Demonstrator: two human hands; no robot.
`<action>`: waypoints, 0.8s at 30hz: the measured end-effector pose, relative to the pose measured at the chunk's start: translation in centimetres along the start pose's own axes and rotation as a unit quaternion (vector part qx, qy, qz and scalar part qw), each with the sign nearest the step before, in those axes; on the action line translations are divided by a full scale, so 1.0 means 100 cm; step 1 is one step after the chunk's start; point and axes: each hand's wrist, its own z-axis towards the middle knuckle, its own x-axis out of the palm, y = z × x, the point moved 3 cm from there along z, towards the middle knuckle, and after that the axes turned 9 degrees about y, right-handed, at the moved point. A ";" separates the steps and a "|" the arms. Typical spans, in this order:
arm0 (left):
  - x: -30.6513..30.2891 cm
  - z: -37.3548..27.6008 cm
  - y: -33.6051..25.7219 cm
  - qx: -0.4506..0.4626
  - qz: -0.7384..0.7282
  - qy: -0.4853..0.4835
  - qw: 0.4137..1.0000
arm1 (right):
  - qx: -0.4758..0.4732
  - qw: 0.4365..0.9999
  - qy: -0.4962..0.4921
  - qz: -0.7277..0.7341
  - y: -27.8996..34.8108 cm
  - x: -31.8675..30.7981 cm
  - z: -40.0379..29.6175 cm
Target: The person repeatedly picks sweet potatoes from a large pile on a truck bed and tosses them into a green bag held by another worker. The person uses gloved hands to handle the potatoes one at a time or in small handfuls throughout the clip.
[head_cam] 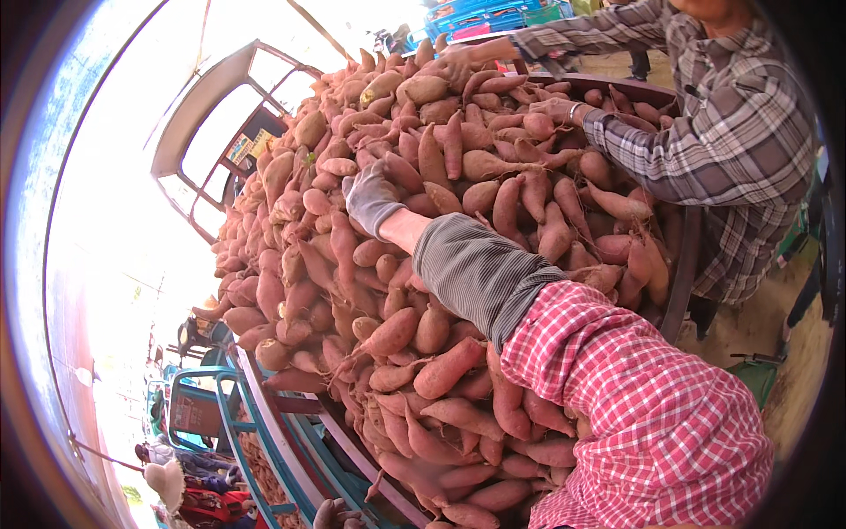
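Note:
A large heap of sweet potatoes (390, 330) fills the middle of the head view. My right hand (373, 197), in a grey glove, reaches over the heap and lies on the roots; its fingertips are partly hidden, so a grip cannot be made out. A dark grey cover and a red-and-white checked sleeve clothe that arm. At the bottom edge, beside the heap's frame, is my left hand (338, 514), also gloved and largely cut off by the picture's edge. What it touches does not show. Thin roots hang from many of the sweet potatoes.
A co-worker in a plaid shirt (740, 139) has both hands on the heap at upper right. A dark metal rail (682, 278) borders that side. At lower left are a pale metal rail (281, 430), a blue frame (244, 456) and other people. A vehicle cab (198, 112) stands behind.

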 end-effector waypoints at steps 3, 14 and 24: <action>0.004 0.000 -0.016 -0.021 -0.061 0.002 0.998 | 0.017 0.978 0.037 0.203 -0.026 -0.004 -0.003; -0.003 -0.007 -0.035 0.280 0.204 -0.008 0.938 | 0.028 0.885 0.036 0.463 -0.233 0.009 -0.062; 0.007 -0.001 -0.008 0.096 -0.119 0.032 0.988 | 0.066 0.778 0.256 0.570 -0.230 0.042 -0.105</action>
